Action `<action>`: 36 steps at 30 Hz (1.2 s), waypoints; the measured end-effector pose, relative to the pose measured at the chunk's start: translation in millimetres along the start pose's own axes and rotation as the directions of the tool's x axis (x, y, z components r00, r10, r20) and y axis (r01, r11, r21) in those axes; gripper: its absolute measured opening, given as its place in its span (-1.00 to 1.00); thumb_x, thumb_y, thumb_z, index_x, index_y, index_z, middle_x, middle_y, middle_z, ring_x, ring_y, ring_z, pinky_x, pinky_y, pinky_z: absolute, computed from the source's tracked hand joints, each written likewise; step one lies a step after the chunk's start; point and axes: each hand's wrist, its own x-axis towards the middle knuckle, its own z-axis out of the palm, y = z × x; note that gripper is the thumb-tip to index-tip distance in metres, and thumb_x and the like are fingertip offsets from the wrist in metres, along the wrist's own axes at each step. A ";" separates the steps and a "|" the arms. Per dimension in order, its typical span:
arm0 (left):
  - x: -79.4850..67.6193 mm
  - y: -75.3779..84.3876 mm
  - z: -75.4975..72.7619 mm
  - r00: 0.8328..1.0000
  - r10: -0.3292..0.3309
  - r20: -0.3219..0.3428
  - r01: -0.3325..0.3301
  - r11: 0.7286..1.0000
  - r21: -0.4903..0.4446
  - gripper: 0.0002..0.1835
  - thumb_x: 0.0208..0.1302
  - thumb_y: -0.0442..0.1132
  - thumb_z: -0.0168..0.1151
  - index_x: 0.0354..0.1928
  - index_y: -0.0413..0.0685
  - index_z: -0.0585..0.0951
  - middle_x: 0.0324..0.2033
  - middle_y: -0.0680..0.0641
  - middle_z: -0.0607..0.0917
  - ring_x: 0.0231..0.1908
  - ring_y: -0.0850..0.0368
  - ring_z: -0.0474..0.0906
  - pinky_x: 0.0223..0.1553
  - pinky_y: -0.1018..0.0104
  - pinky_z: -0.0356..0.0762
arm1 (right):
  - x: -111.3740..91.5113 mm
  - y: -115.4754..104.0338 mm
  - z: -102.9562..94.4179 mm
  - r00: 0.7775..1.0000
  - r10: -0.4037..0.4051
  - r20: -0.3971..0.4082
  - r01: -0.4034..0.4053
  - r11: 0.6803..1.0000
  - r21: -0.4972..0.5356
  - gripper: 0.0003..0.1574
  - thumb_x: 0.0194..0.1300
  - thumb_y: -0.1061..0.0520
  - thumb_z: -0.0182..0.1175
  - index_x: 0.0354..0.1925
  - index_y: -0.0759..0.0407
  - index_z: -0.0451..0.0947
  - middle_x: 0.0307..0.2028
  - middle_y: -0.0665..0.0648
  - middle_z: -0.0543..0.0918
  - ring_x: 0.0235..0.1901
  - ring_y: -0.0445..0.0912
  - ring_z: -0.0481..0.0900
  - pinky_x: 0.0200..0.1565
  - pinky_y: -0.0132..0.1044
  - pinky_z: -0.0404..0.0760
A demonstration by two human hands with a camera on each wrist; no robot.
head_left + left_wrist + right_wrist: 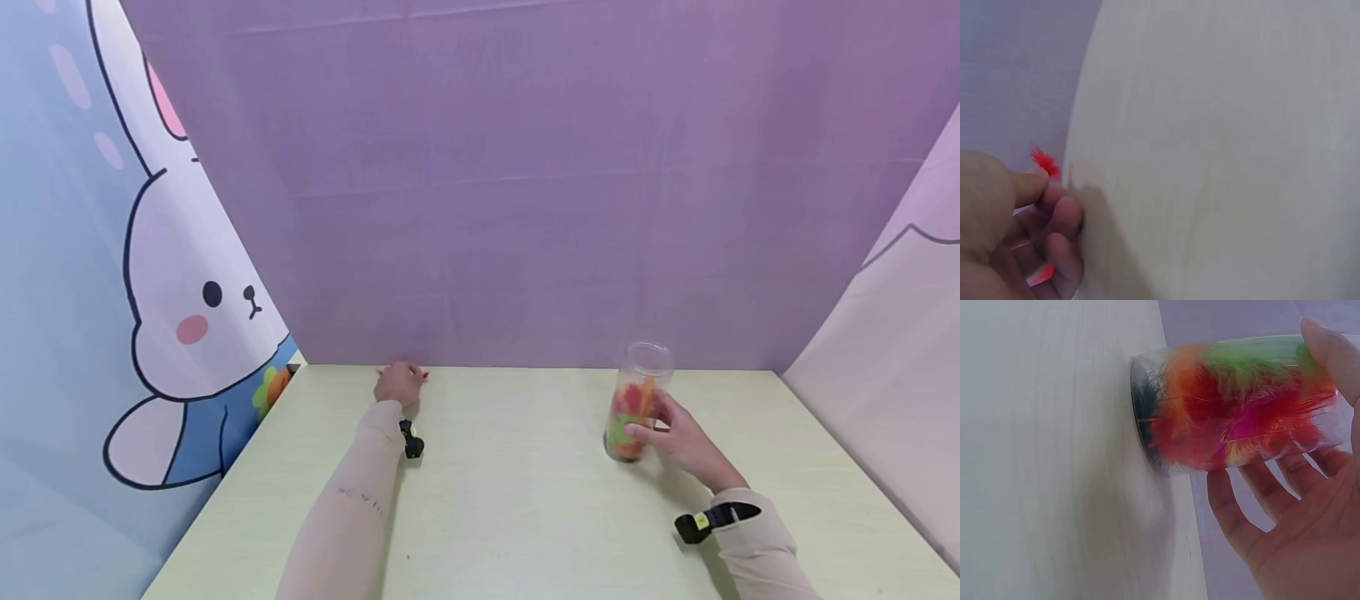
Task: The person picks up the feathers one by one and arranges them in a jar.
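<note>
My left hand [399, 383] is at the far edge of the table, fingers curled, pinching a red fuzzy strip [1046, 162] that looks like a pipe cleaner. Red ends stick out on both sides of the hand; its middle is hidden by the fingers. To the right, my right hand [686, 442] grips a clear cylindrical jar [648, 358], thumb on one side and fingers on the other. Inside are fuzzy strips [1210, 394] in red, orange, green and pink. The jar leans slightly, its dark base close to the tabletop; I cannot tell whether they touch.
A pale wood-grain table [517, 483] lies under both hands. Behind it hangs a purple cloth [525, 183]. A blue curtain with a rabbit print [187, 275] is on the left, and a pale pink-white one [892, 358] on the right.
</note>
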 end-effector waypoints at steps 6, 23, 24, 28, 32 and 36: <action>-11.1 13.0 -3.5 0.999 0.035 -0.012 -0.037 0.991 -0.128 -0.78 0.51 -0.20 0.09 -0.03 -0.12 0.67 -0.07 -0.14 0.75 -0.12 -0.10 0.67 -0.02 -0.10 0.58 | 0.9 2.0 2.2 1.000 -0.001 -0.007 0.001 1.000 -0.011 -0.13 0.37 0.00 0.36 0.47 0.17 0.20 0.25 0.26 0.54 0.08 -0.29 0.51 0.09 -0.27 0.50; -52.3 74.9 -14.9 0.958 0.268 -0.102 -0.283 0.826 -0.487 -0.82 0.57 -0.21 0.08 -0.16 -0.18 0.58 -0.26 -0.17 0.68 -0.32 0.10 0.53 -0.32 0.35 0.48 | -3.4 -1.9 1.1 1.000 0.009 -0.006 -0.009 1.000 -0.015 -0.13 0.38 0.01 0.34 0.48 0.17 0.19 0.27 0.29 0.53 0.08 -0.28 0.50 0.07 -0.28 0.52; -54.8 77.9 -15.8 0.954 0.284 -0.091 -0.289 0.805 -0.517 -0.82 0.57 -0.23 0.08 -0.15 -0.20 0.58 -0.23 -0.22 0.70 -0.31 0.09 0.54 -0.30 0.35 0.50 | -4.7 -3.0 1.6 1.000 0.009 -0.008 -0.009 1.000 -0.017 -0.14 0.38 0.02 0.34 0.47 0.18 0.19 0.27 0.29 0.53 0.08 -0.28 0.50 0.07 -0.28 0.52; -63.4 87.9 -17.9 0.939 0.341 -0.041 -0.290 0.724 -0.626 -0.82 0.58 -0.26 0.05 -0.11 -0.23 0.57 -0.12 -0.32 0.72 -0.23 -0.01 0.62 -0.20 0.27 0.60 | -9.9 -7.3 4.2 1.000 0.008 -0.016 -0.009 1.000 -0.015 -0.16 0.38 0.02 0.35 0.46 0.19 0.21 0.26 0.30 0.53 0.07 -0.29 0.51 0.06 -0.30 0.52; -71.0 96.2 -18.5 0.911 0.412 -0.022 -0.316 0.662 -0.680 -0.81 0.59 -0.25 0.02 -0.08 -0.26 0.54 -0.10 -0.36 0.71 -0.16 -0.11 0.65 -0.10 0.06 0.64 | -15.2 -11.9 7.1 1.000 0.012 -0.023 -0.012 1.000 -0.014 -0.16 0.38 0.03 0.34 0.46 0.19 0.21 0.26 0.30 0.53 0.07 -0.28 0.52 0.05 -0.31 0.53; -80.5 105.6 -20.8 0.883 0.469 -0.014 -0.349 0.638 -0.686 -0.80 0.60 -0.22 0.01 -0.06 -0.23 0.54 -0.11 -0.32 0.72 -0.20 -0.02 0.62 -0.15 0.11 0.62 | -20.8 -17.0 9.5 0.999 0.019 -0.030 -0.019 1.000 -0.017 -0.15 0.38 0.03 0.34 0.46 0.19 0.20 0.25 0.30 0.53 0.07 -0.26 0.52 0.05 -0.30 0.52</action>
